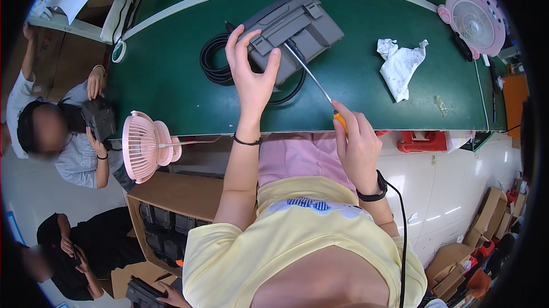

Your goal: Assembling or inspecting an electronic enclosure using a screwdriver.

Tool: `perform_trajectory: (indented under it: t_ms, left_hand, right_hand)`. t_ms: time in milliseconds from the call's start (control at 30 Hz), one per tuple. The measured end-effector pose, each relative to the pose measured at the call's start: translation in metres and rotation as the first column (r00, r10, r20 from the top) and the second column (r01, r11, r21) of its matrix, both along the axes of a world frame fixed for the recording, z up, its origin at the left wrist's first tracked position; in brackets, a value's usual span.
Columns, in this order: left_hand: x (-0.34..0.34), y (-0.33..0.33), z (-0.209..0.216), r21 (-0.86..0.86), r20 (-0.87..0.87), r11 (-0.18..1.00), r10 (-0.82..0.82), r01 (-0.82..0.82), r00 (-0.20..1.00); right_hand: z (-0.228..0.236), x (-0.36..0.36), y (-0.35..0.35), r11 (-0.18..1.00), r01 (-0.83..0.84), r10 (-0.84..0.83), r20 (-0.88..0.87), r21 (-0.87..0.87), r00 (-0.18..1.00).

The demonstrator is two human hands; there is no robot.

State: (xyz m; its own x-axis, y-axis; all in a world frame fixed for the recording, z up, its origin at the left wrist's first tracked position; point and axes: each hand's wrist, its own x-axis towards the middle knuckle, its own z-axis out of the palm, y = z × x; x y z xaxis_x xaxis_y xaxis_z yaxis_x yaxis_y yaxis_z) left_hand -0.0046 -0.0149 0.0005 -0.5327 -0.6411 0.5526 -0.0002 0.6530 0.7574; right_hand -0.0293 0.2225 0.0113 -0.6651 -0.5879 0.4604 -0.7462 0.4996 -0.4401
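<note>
A dark grey plastic case (317, 31) with latches lies tilted on the green table in front of me. My left hand (250, 71) rests its spread fingertips on the case's near left edge. In my right hand (360, 145) is a screwdriver (310, 74), gripped by its orange handle. Its long metal shaft reaches up to the near side of the case, where the tip meets a dark fitting. A black corrugated hose (213, 59) lies coiled left of the case and loops beneath it. What the tip touches exactly is too small to tell.
A crumpled white cloth (402, 68) lies to the right. A pink fan (474, 22) stands at the far right, another pink fan (146, 145) at the near left edge. Below it, a cardboard box (171, 194) holds dark cases. Other people work at the left.
</note>
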Motion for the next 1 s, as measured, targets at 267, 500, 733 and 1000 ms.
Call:
perform_trajectory:
  t_ms: [267,500,733,1000]
  left_hand:
    - [0.001,-0.005,-0.002,0.03,-0.02,0.999,-0.039,0.039,0.999]
    - [0.0,-0.004,-0.001,0.034,-0.031,0.997,-0.069,0.07,0.997]
    - [0.006,0.009,0.003,-0.043,0.045,0.998,-0.05,0.052,0.998]
    - [0.029,-0.064,0.004,0.056,0.048,0.998,-0.007,0.005,0.999]
  right_hand:
    - [0.0,-0.003,-0.002,0.988,-0.101,0.126,0.236,-0.115,0.964]
    - [-0.002,-0.012,0.001,0.959,-0.131,0.246,0.517,-0.25,0.82]
    - [0.008,-0.024,0.012,0.964,-0.116,0.254,0.696,-0.239,0.672]
    - [0.009,-0.052,0.041,0.959,0.036,0.169,0.672,-0.28,0.721]
